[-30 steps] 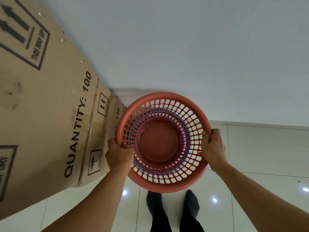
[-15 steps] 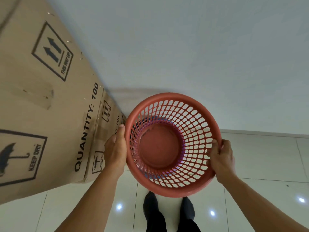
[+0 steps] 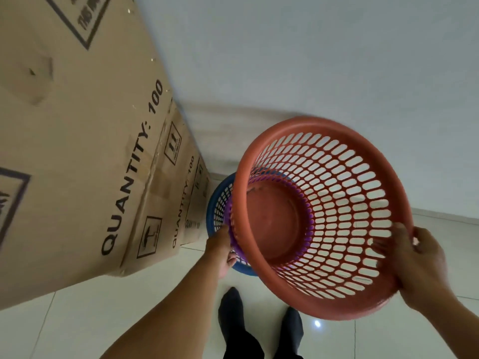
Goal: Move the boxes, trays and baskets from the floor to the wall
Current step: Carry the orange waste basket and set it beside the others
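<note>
Feet in dark socks [image 3: 233, 309] stand on glossy pale floor tiles [image 3: 77, 320], nearest of all, with two bare forearms reaching forward above them. The hands are well apart, each on a different basket.

The right hand [image 3: 425, 263] grips the near right side of a round red slotted plastic basket [image 3: 274, 224]: the thumb lies over the rim on the outside and the fingers, blurred, press the latticed wall from inside. The red basket is held off the floor and tilted, its open mouth turned up and toward the person, its right side higher than its left.

The left hand [image 3: 220, 248] is lower and to the left. It holds the rim of a purple slotted plastic basket [image 3: 228, 216], thumb along the edge and fingers curled underneath. The purple basket sits nested inside a round blue slotted plastic basket [image 3: 215, 200], which stands on the floor. The red basket's solid base overlaps the purple one, whose rim shows through the red slots; I cannot tell whether the two touch.

Just left of the blue basket stands a row of tall brown cardboard boxes [image 3: 77, 151], printed with "QUANTITY: 100" and handling symbols. Behind the boxes and baskets rises a plain pale wall [image 3: 311, 60], which meets the tiles just beyond the blue basket.
</note>
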